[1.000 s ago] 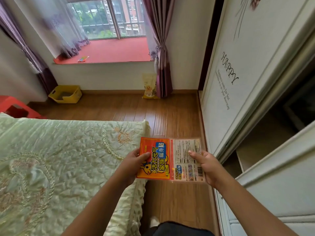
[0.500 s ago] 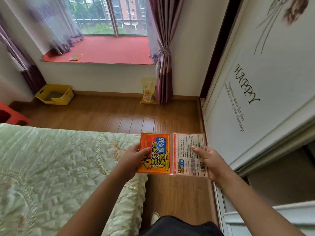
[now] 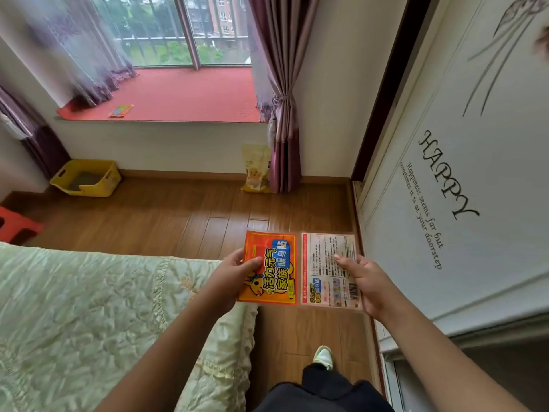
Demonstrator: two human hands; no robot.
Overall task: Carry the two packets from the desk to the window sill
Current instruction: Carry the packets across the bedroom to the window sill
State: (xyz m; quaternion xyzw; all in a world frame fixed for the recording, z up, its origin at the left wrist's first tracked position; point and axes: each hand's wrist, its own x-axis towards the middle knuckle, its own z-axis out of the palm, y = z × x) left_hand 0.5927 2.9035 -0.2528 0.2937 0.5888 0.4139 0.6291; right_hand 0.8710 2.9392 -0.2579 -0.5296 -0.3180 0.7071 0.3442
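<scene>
**Two packets held over the floor, window sill ahead**

The left hand (image 3: pixel 230 281) pinches an orange packet (image 3: pixel 271 267) with bold Chinese characters and a cartoon figure. The right hand (image 3: pixel 367 282) grips a pale packet (image 3: pixel 328 263), its back showing fine print and a barcode. The packets sit edge to edge above the wooden floor (image 3: pixel 178 221), beside the bed (image 3: pixel 89 307). The red window sill (image 3: pixel 184 93) lies well ahead. The wardrobe door (image 3: pixel 475 144) reads "HAPPY" and "Happiness seems far but sometimes it is at your doorstep".
</scene>
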